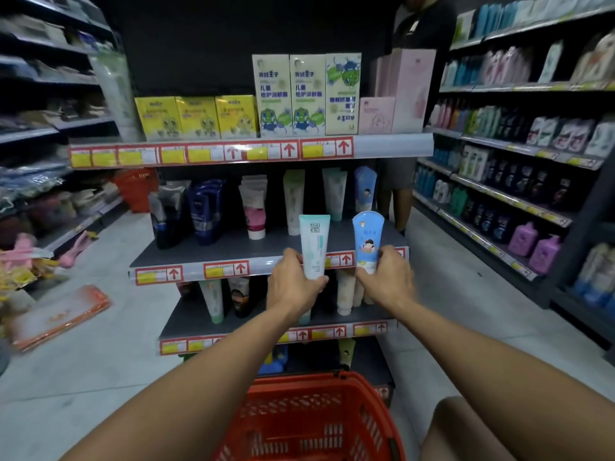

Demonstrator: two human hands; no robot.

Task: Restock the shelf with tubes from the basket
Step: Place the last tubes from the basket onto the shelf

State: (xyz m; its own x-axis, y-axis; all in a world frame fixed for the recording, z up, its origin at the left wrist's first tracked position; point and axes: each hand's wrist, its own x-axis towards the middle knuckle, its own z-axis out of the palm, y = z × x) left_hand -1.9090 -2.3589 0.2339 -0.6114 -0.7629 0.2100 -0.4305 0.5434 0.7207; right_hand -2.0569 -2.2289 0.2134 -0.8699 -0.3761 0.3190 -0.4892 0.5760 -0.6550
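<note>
Gripping upright tubes: left hand white tube, right hand apparently blue tube

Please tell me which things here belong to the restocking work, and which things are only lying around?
Belong to the job:
- white-mint tube, held in left hand
- blue tube, held in right hand
- red basket
- middle shelf holding tubes

Only lying about:
- yellow boxes on the top shelf
- orange flat packet on the floor
- purple bottles in the right aisle

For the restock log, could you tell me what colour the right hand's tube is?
Blue tube, cartoon child print; head view.
</note>
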